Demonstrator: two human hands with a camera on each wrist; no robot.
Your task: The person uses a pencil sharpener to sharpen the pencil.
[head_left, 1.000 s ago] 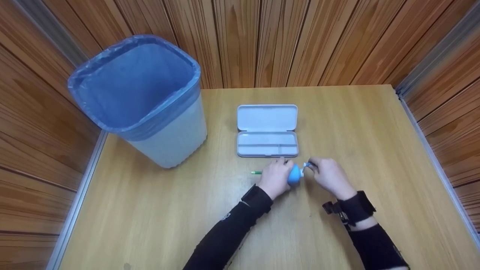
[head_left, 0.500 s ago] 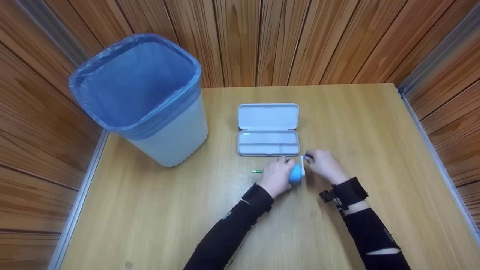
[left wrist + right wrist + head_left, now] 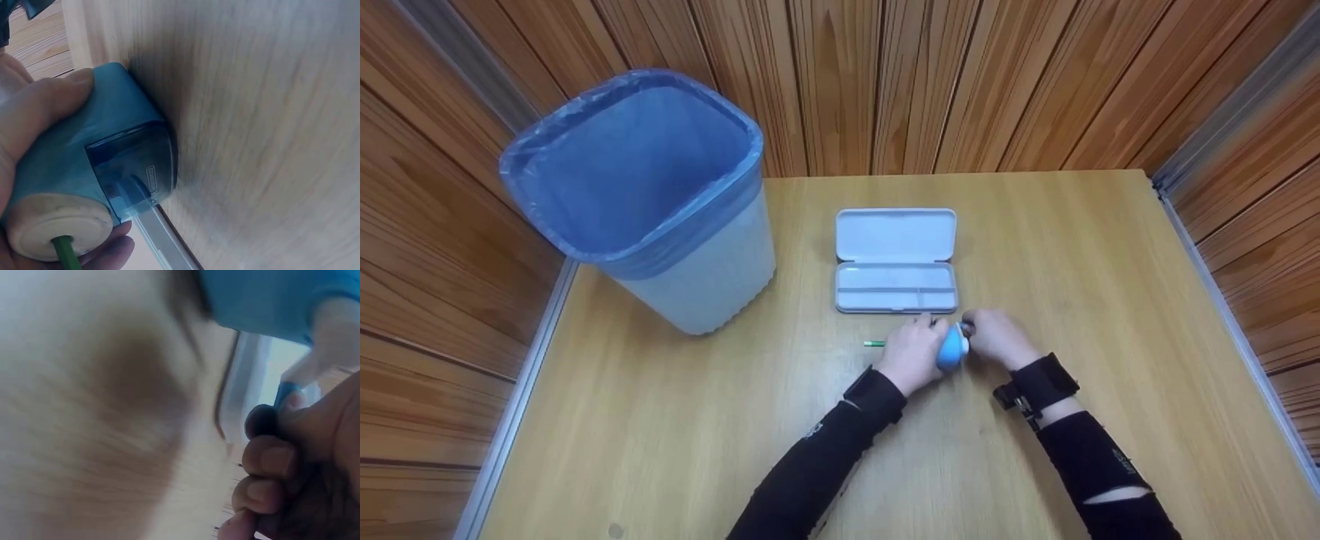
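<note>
Head view: blue crank pencil sharpener (image 3: 950, 350) on the tabletop (image 3: 675, 427), nearer the person than the pencil case (image 3: 896, 277), lid up. Left hand (image 3: 910, 354) wraps the sharpener, hiding much of it; green pencil (image 3: 874, 343) pokes out to the left. Right hand (image 3: 997, 337) is at the opposite end. Pencil case sits just beyond both hands, the closest obstacle. Waste bin (image 3: 709, 266) with blue liner (image 3: 630, 169) stands well apart at left, not in the way.

Left wrist: grip is full of sharpener, thumb across the body, probably to brace it against cranking. Pencil sits in the round pale chuck (image 3: 34, 228), apparently keeping it lined up. Dark see-through shavings drawer (image 3: 135, 169) faces the tabletop.

Right wrist: grip narrow, thumb and curled fingers pinching the crank knob (image 3: 286, 392), presumably for turning leverage. Blurry; sharpener partly cropped.
</note>
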